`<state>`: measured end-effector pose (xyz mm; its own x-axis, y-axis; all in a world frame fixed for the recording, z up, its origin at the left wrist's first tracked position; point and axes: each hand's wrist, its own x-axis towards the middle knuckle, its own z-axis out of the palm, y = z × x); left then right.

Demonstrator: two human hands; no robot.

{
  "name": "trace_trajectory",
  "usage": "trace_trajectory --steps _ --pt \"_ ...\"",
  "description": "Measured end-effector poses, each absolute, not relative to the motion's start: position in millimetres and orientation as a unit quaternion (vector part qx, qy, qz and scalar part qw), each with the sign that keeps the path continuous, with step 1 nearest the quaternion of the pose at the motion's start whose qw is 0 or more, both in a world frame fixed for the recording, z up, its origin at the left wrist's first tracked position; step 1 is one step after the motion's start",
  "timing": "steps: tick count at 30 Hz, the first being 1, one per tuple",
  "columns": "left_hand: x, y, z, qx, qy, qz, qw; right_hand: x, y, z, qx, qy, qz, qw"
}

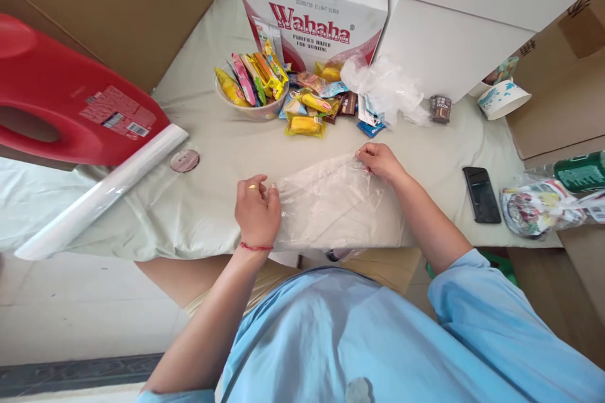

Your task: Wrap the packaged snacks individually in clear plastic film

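Observation:
A clear plastic bag (331,204) lies spread over the front of the cloth-covered table, its upper edge drawn out between both hands. On its far right corner, the thumb and fingers of my right hand (380,162) are pinched together. My left hand (258,214) is at the bag's left edge with its fingers curled and the thumb against the film; part of that grip is hidden under the hand. The film looks thin and wrinkled, and its near edge reaches the table's front edge.
Behind are a bowl (250,112) of wrapped snacks, loose snack packets (305,126), a crumpled white bag (382,85) and a Wahaba-style water carton (312,19). Leftward lie a plastic film roll (104,192), a round disc (184,160) and a red jug (70,94); rightward, a phone (481,195) and paper cup (503,101).

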<state>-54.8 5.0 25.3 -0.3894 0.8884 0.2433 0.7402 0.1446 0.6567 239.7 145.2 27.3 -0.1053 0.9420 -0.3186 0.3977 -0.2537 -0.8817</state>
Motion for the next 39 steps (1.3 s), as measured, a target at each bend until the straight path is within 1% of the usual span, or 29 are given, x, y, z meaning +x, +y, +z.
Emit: trace_trajectory --steps 2,3,4,6,8,11,15,18,23,26,28,31,33,36,39 --pt "-44 4 29 0.624 0.684 0.379 0.004 239 145 28 -0.625 -0.542 0.494 0.267" --pt "-38 3 30 0.683 0.633 0.364 -0.017 238 145 29 -0.626 -0.543 0.493 0.264" --pt "-32 2 32 0.747 0.576 0.333 -0.018 238 145 30 -0.626 -0.546 0.492 0.260" --pt "-20 3 33 0.851 0.469 0.238 0.010 236 145 31 -0.624 -0.551 0.494 0.249" --pt "-12 7 33 0.895 0.420 0.146 0.035 236 145 33 -0.626 -0.556 0.489 0.243" --pt "-9 18 33 0.880 0.465 0.091 0.042 239 146 35 -0.632 -0.571 0.464 0.242" --pt "-19 30 29 0.781 0.613 0.110 0.051 251 146 35 -0.639 -0.597 0.425 0.235" --pt "-26 31 24 0.715 0.681 0.142 0.074 260 145 31 -0.643 -0.608 0.405 0.232" --pt "-10 18 19 0.709 0.661 0.235 0.073 263 141 29 -0.638 -0.627 0.379 0.236" --pt "0 16 18 0.725 0.638 0.247 0.086 264 140 31 -0.636 -0.625 0.382 0.242" --pt "-2 19 18 0.697 0.660 0.254 0.117 269 139 31 -0.646 -0.621 0.376 0.236" --pt "-14 29 21 0.643 0.715 0.219 0.166 282 135 32 -0.664 -0.647 0.327 0.180" --pt "-21 36 24 0.636 0.734 0.159 0.178 289 130 37 -0.662 -0.692 0.252 0.143" --pt "-26 45 30 0.646 0.740 0.090 0.166 293 122 51 -0.571 -0.795 0.138 0.147" --pt "-26 57 33 0.659 0.732 0.055 0.165 284 118 61 -0.414 -0.893 0.125 0.126"
